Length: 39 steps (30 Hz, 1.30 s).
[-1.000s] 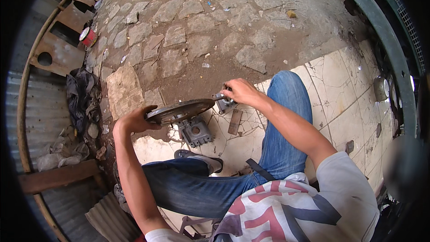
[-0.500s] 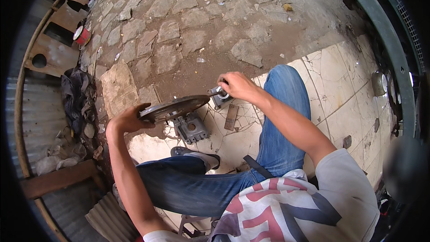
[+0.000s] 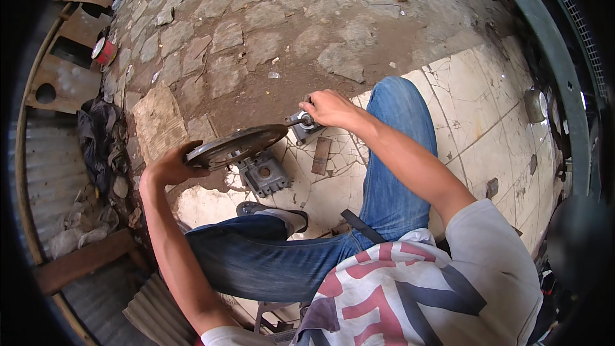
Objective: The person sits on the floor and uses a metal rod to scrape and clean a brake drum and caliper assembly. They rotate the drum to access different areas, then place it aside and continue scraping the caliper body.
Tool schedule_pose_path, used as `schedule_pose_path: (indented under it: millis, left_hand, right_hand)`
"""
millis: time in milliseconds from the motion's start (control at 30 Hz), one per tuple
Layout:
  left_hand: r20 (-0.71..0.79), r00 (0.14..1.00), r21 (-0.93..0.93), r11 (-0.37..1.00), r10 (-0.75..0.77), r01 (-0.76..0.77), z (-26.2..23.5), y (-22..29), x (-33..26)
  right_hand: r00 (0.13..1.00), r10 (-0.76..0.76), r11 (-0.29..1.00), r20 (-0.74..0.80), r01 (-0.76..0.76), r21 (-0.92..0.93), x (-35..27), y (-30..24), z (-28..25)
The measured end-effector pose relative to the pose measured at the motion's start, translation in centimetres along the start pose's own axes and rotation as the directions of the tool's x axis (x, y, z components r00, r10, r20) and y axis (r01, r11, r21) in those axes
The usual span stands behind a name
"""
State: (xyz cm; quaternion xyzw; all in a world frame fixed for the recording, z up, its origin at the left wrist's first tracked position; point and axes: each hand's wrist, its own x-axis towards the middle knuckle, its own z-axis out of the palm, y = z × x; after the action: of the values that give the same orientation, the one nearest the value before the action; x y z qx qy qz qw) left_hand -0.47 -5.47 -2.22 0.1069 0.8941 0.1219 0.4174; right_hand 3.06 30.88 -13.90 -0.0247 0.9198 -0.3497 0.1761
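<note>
A dark, round metal wheel (image 3: 240, 145) is held tilted above the tiled floor. My left hand (image 3: 172, 165) grips its left rim, thumb and fingers apart around the edge. From the wheel's right side a short metal rod (image 3: 294, 122) sticks out, and my right hand (image 3: 325, 109) has its fingers closed around the far end. Just below the wheel lies a grey cast metal block (image 3: 264, 173) with a round hole, partly covered by the wheel. Beneath my right hand is a smaller grey metal part (image 3: 303, 130) with a round bore.
A flat brown metal bar (image 3: 321, 156) lies on the cracked tiles (image 3: 477, 109). Rough paving stones (image 3: 224, 37) spread beyond. At the left are a stone slab (image 3: 159, 122), dark cloth (image 3: 99, 141) and a red tin (image 3: 104, 51). My knee (image 3: 402, 106) rises beside my right forearm.
The whole view has shifted slightly, so the scene sits a little further left and up. Both hands keep their hold on the wheel and rod, with little other visible movement.
</note>
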Motion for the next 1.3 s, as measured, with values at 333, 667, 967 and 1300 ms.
schedule_pose_path:
  millis: [333,667,967,1300]
  left_hand:
    - [-0.014,1.000,-0.001,1.000,-0.008,0.008,0.1,0.1,0.0]
    - [0.015,1.000,0.026,1.000,0.009,-0.009,-0.2,0.5,0.0]
    - [-0.006,1.000,-0.001,1.000,0.009,-0.009,0.6,-1.5,0.6]
    - [0.018,1.000,0.073,0.997,-0.012,0.010,-0.4,0.8,-0.6]
  right_hand:
    - [0.996,0.078,0.983,-0.044,-0.069,0.170,0.3,1.3,-0.2]
    - [0.998,0.026,0.993,-0.052,-0.019,0.120,-0.1,1.0,0.1]
    - [0.999,0.033,0.999,0.040,-0.035,0.040,-0.8,-0.3,0.2]
    - [0.996,-0.025,0.764,-0.081,0.071,0.642,-0.7,-2.5,-2.6]
